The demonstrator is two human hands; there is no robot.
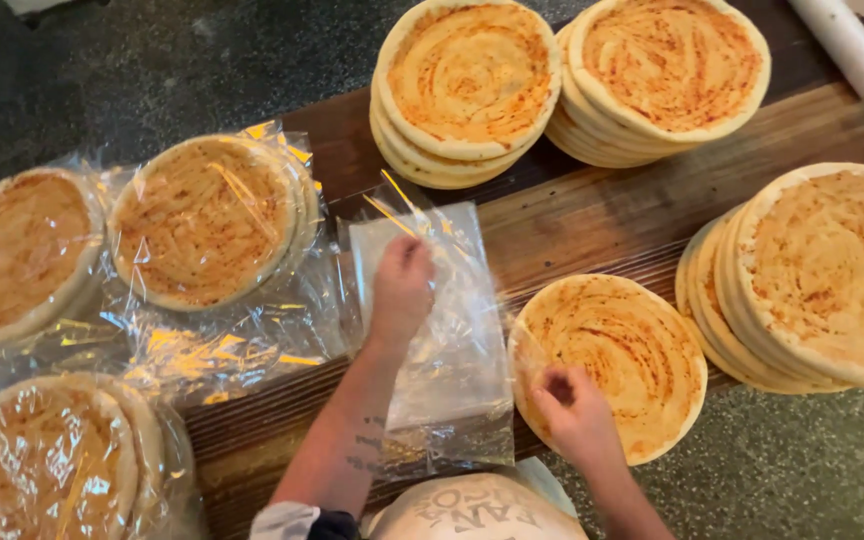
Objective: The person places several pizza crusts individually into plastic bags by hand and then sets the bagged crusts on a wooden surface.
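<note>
Right hand (574, 412) pinches a loose flatbread (612, 362); left hand (401, 290), fingers curled, presses an empty clear bag (442, 330) — three bagged breads (202, 220) done, three bare stacks (467, 85) left.

A bakery packing bench: stacked flatbreads (464, 85) and bagged flatbreads (202, 220) on wooden planks (592, 215).

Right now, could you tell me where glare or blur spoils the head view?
Head view: strong glare streaks the bagged flatbreads at the left and the empty clear bag under the left hand; the right hand on the loose flatbread looks slightly soft; the unwrapped stacks read clearly.
</note>
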